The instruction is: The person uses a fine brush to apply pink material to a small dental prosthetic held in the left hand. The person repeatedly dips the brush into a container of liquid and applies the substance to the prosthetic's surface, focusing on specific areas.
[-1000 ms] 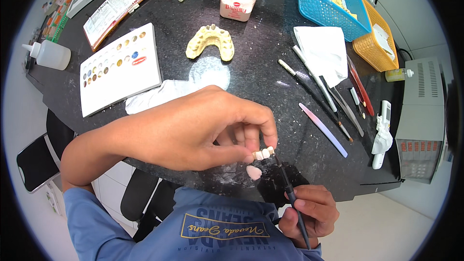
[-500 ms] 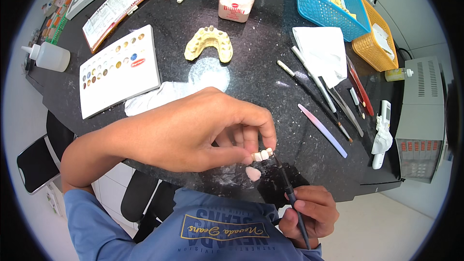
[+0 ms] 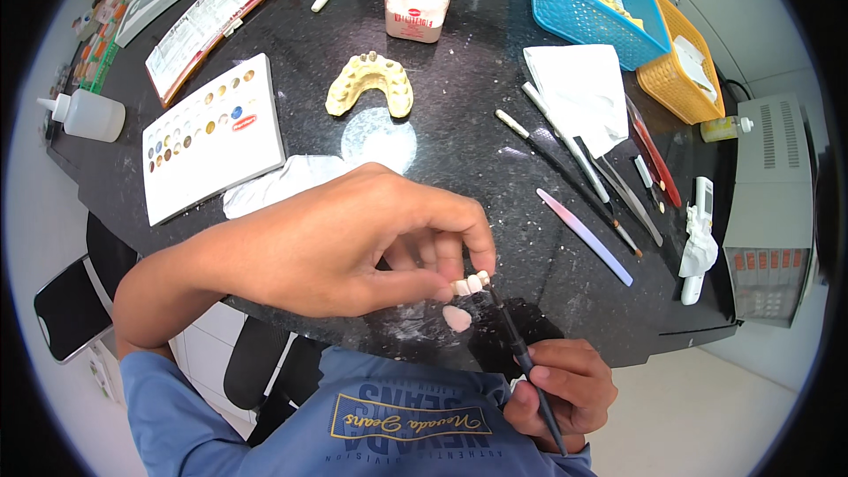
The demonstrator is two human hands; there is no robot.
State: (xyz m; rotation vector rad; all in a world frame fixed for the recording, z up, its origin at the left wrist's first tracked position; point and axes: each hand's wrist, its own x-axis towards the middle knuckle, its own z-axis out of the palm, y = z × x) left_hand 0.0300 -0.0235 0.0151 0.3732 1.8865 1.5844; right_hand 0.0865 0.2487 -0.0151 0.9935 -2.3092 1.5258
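White, ceramic-looking and tooth-shaped, a short row of joined crowns (image 3: 470,285) is sitting between the thumb and forefinger of the left hand (image 3: 380,243), just above the near edge of a black, speckled, glossy worktop (image 3: 495,159). Left grip: closing on the row at its two ends, thumb to the left, forefinger to the right, the other fingers curling behind.

Right hand (image 3: 570,384): its grip is closing around a slim, dark-handled instrument (image 3: 523,355), held low in front of the blue printed shirt (image 3: 291,420). The instrument is slanting up and leftward, its thin tip pointing at the right end of the crowns; whether tip and crown are touching I cannot tell.

Below the crowns, a pale pink, rounded patch (image 3: 457,318) is showing on the worktop, whitish smears beside it.

Farther back, a yellow, horseshoe-shaped dental model (image 3: 371,88) is resting behind a bright round spot of light. A clear, wide-mouthed jar of pink powder (image 3: 419,4) is standing behind the model. To the left, a white, rectangular board with rows of coloured dots (image 3: 212,137) is lying at a slant. To the right, a pink-to-violet, flat, tapered stick (image 3: 583,237) is lying near a white folded cloth (image 3: 579,88).
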